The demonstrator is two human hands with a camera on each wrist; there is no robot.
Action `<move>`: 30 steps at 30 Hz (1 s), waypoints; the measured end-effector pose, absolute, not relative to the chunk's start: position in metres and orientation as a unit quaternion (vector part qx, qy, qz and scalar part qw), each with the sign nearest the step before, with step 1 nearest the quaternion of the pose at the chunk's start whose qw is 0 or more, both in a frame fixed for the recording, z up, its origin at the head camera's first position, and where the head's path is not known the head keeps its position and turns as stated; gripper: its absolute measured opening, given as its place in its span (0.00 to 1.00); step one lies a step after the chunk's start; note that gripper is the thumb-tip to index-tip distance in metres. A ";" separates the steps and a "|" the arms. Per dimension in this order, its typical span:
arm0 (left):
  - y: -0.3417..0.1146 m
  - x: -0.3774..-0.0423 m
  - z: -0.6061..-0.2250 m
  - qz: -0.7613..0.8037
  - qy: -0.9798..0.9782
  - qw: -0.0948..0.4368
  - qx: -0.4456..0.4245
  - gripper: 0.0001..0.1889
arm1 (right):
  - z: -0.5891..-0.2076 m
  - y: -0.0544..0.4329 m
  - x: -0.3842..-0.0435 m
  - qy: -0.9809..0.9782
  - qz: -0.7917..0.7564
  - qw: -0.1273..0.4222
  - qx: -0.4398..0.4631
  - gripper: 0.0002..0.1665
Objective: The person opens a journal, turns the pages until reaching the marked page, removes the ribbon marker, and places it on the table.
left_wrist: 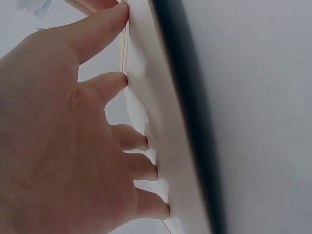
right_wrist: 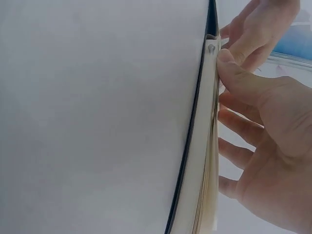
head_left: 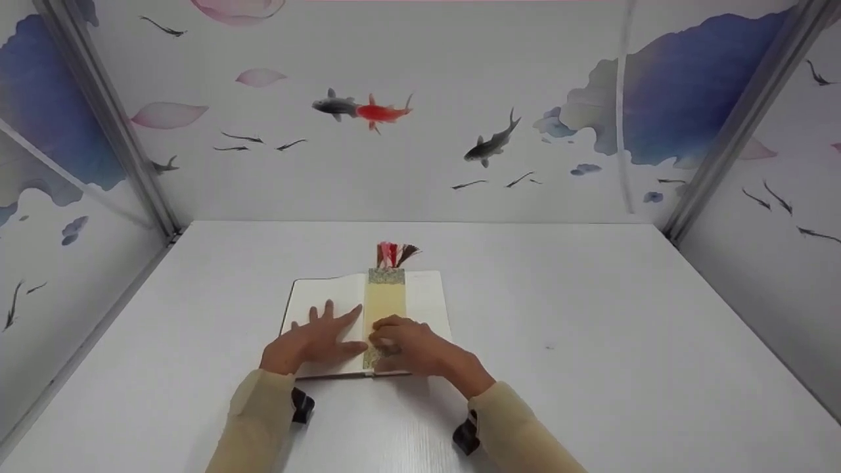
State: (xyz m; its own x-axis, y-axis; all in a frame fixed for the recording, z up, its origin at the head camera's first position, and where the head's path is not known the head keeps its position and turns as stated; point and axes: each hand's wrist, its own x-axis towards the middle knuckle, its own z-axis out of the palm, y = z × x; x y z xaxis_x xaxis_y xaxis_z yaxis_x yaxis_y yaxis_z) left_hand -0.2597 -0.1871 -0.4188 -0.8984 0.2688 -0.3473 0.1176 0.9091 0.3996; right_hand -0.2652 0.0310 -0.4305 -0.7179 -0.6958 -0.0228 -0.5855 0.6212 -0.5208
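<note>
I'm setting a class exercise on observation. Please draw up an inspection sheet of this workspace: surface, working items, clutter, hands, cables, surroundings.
Surface: white tabletop, light sheen near the front.
Working items: open notebook lying flat; yellow bookmark lengthwise on the right page beside the fold, its tassels beyond the top edge.
Clutter: one small speck to the right, too small to identify.
Left hand: rests on the left page, fingers spread.
Right hand: rests over the bookmark's lower part and the right page.
Cables: nothing seen.
Surroundings: back wall and side walls printed with dark fish and blue patches; metal posts at the corners.
</note>
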 end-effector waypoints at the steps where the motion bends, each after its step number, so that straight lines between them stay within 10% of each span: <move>1: -0.187 -0.259 -0.419 0.189 0.956 0.201 0.101 0.41 | -0.431 0.032 -0.267 0.890 -0.264 0.104 -0.357 0.24; 13: -0.188 -0.257 -0.423 0.209 0.954 0.190 0.099 0.41 | -0.429 0.029 -0.280 0.903 -0.418 0.068 -0.075 0.33; 30: -0.185 -0.256 -0.424 0.217 0.953 0.184 0.107 0.37 | -0.430 0.028 -0.284 0.884 -0.456 0.105 -0.026 0.31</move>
